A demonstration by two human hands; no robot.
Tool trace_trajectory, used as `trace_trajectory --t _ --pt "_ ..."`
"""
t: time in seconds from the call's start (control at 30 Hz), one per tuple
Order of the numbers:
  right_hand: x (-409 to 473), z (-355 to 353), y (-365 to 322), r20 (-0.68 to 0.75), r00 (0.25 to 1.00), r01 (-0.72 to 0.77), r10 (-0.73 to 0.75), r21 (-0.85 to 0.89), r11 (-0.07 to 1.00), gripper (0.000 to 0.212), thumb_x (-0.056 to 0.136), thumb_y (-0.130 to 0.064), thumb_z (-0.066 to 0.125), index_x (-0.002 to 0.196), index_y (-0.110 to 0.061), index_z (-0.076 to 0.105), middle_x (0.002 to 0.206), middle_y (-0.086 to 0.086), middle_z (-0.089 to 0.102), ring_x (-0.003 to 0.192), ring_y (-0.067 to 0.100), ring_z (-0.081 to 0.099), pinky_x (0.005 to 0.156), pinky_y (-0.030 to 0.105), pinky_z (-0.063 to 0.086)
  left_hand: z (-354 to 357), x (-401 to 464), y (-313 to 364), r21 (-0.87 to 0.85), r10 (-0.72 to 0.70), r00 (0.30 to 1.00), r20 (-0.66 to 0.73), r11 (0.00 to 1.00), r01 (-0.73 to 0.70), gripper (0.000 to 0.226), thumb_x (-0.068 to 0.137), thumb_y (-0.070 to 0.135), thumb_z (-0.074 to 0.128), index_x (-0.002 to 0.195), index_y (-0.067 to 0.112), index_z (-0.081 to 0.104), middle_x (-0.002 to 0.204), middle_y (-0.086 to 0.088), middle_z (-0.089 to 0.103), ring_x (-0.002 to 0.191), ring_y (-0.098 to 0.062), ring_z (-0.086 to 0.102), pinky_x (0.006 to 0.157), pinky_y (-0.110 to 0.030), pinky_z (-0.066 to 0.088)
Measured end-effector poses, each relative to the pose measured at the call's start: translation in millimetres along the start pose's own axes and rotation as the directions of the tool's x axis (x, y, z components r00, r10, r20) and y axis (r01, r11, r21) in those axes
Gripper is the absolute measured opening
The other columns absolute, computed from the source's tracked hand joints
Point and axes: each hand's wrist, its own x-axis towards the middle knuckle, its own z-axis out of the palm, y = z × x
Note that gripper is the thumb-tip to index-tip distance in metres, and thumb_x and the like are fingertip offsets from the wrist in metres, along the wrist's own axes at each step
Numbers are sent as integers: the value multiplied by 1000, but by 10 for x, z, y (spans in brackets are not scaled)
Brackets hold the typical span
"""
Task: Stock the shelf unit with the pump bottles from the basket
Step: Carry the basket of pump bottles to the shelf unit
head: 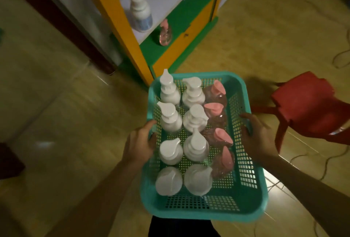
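Hands [141, 143] [258, 138] gripping teal basket [244, 161] at 9 & 3 o'clock; white, pink pump bottles [196, 146] upright inside; shelf unit [132, 34] at 12.

L hand [139, 143] + R hand [258, 138] – grip basket [251, 195] sides | pump bottles [196, 145] upright inside | shelf unit [181, 34] ahead

single head view, looking steeply down, close over basket [244, 92].
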Motion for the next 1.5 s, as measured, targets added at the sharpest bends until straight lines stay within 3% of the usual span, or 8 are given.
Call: trace_trajectory --t 0.1,0.3,0.57,0.83,0.93,1.17,1.3,1.5 --pt "221 -62 173 -18 998 -59 59 29 998 36 90 -5 54 124 -15 54 114 18 63 81 21 57 69 38 54 93 418 154 28 40 998 58 999 -41 42 89 21 54 131 24 52 80 -23 66 72 -40 62 63 -37 48" --pt "723 -83 308 -65 980 -184 188 63 981 35 91 -6 53 125 -15 54 115 14 62 80 16 54 62 26 45 194 1322 358 58 110 984 143 991 -120 44 91 25 51 135 26 48 89 -22 67 78 -38 61 67 -39 51" --pt "1412 -243 313 -126 958 -241 258 136 961 34 92 -7 51 124 -16 50 114 18 60 84 28 62 64 49 57 45 2303 851 42 238 953 188 967 -250 37 90 11 56 127 13 56 93 -21 68 80 -34 63 67 -25 39" --pt "1987 -739 541 -198 949 -231 247 99 968 27 92 -4 50 117 -13 52 105 19 61 86 34 59 65 49 53 230 2847 1502 21 169 964 205 984 -177 31 90 10 54 121 16 53 94 -14 63 80 -20 51 72 -33 48" --pt "2282 -1002 737 -190 954 -222 232 72 972 26 92 -7 50 117 -14 52 107 18 61 84 32 59 64 47 54 342 2975 1824 0 110 980 167 994 -112 28 89 9 56 116 17 52 91 -9 58 81 -21 51 73 -41 52" --pt "2910 -1670 1099 -146 978 -146 149 28 989 25 90 -5 52 114 -14 51 104 18 62 74 31 60 51 34 48 520 3270 2528 -18 82 985 151 997 -80 29 85 12 61 110 22 52 95 -10 63 81 -25 59 70 -40 55" --pt "3200 -1975 1166 -138 985 -108 106 -8 994 23 89 -3 52 108 -16 52 104 18 62 76 32 59 53 45 51 526 3428 2814 -33 55 986 155 998 -51 31 87 17 56 114 29 44 98 -11 63 85 -30 62 70 -44 55" --pt "3699 -2135 1097 -122 992 -49 43 -46 998 22 88 -2 53 108 -12 54 98 17 62 68 29 57 50 45 52 435 3738 2982 -75 24 986 164 997 -12 37 87 26 43 124 29 39 105 -9 64 90 -30 63 73 -45 55"
